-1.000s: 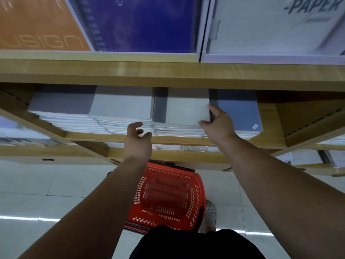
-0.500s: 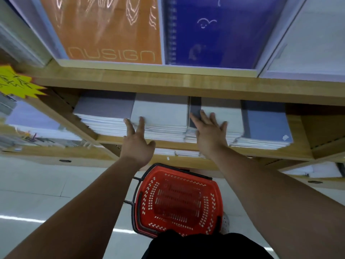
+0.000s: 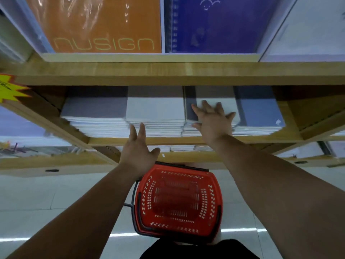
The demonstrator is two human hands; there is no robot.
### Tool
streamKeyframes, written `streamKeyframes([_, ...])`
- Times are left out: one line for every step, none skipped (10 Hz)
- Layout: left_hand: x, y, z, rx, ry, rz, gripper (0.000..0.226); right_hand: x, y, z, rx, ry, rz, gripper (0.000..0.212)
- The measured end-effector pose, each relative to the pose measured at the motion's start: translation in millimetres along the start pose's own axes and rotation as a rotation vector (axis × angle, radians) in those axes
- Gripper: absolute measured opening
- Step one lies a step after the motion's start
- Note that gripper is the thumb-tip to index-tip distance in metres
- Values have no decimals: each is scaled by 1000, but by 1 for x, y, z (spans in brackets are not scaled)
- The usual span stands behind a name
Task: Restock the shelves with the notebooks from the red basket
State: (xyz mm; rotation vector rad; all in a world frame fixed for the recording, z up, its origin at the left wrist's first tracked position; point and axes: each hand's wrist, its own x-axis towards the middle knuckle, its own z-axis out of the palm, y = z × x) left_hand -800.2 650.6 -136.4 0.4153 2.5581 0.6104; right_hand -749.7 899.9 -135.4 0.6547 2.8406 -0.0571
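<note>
right hand lies spread flat on top of a notebook stack on the wooden shelf — fingers straight, gripping nothing. left hand is open too, fingers out at the front edge of the neighbouring stack — can't tell if it touches. red basket sits on the floor right below.

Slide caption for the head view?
Right hand flat on shelved notebooks, left hand open at their front edge, empty red basket below.
</note>
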Motion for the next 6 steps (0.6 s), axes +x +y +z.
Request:
streamKeyframes([3,5,-4,-13,-11,-10,100,2,1,1,-5,-5,-17,70])
streamKeyframes([-9,8,-9,1,21,-39,97,-7,-2,-5,0,-3,-38,81])
streamKeyframes([-37,4,-10,-24,70,-74,92,-33,-5,-8,88,44,-72,85])
streamKeyframes([-70,1,-9,-52,105,-116,89,-67,1,-16,206,31,-103,81])
streamKeyframes([-105,6,-10,-76,185,-106,86,-102,15,-34,279,-1,-161,81])
streamKeyframes([-135,27,-18,-48,268,-64,84,-130,34,-60,366,52,-170,80])
